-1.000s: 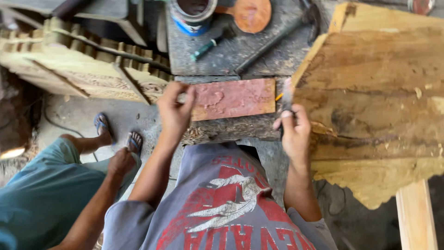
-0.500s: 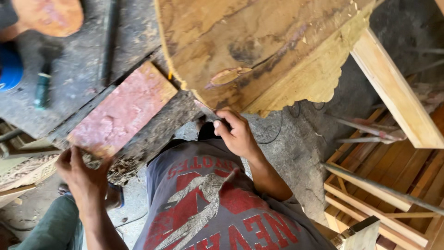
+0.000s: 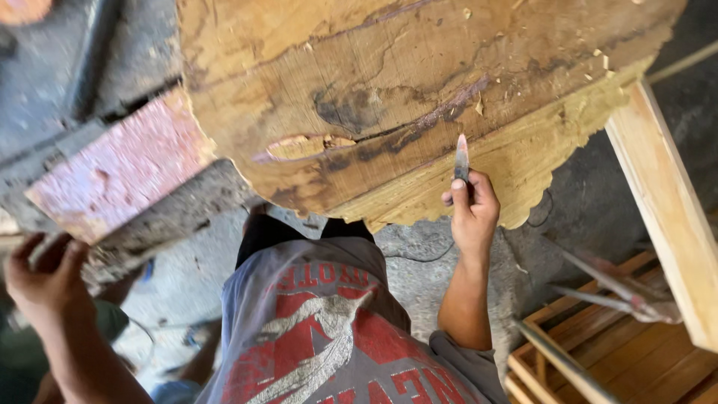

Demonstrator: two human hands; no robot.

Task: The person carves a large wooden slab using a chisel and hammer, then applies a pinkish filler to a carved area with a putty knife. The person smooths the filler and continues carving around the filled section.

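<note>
My right hand point(image 3: 471, 213) grips a small metal chisel point(image 3: 461, 158) whose pointed blade rests on the scalloped lower edge of a large carved wooden slab point(image 3: 419, 82). My left hand point(image 3: 46, 273) is closed around a thin tool handle at the near edge of the grey workbench point(image 3: 157, 224), just below a reddish flat stone point(image 3: 123, 168). What the handle belongs to is hidden by my fingers.
A light wooden beam point(image 3: 662, 217) runs down the right side. Below it lie wooden frames point(image 3: 613, 359) and metal rods point(image 3: 598, 280) on the floor. Another person's leg in teal cloth point(image 3: 112, 318) shows at the lower left.
The view has swung right and closer to the slab. My right hand moved up onto the slab's scalloped edge with the chisel. My left hand stayed at the bench edge.
</note>
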